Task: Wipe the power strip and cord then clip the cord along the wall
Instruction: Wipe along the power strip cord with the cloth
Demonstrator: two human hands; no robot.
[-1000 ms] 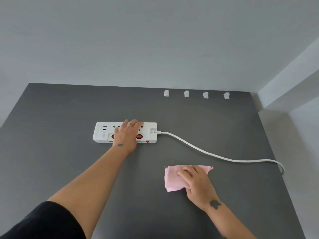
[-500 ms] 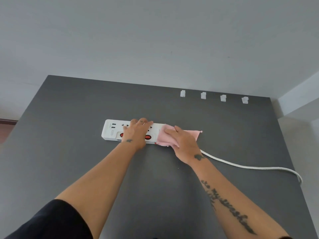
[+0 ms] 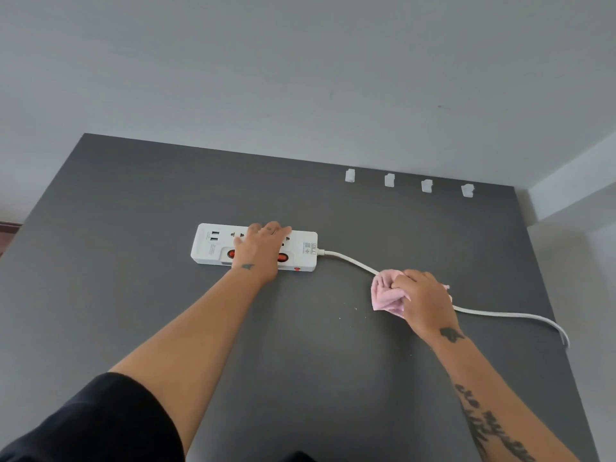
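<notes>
A white power strip with red switches lies on the dark grey table. My left hand rests flat on its middle, fingers spread, pressing it down. A white cord runs from the strip's right end across the table and off the right edge. My right hand is closed around a bunched pink cloth, which wraps the cord partway along its length. Several white cord clips sit in a row at the table's back edge against the wall.
A pale grey wall rises behind the table, with a corner ledge at the right. Small crumbs lie on the table left of the cloth. The table's right edge drops off near the cord's end.
My right hand picked up the cloth, wiped the strip's right end, and has now slid right along the cord, bunching the cloth around it. My left hand stays on the strip.
</notes>
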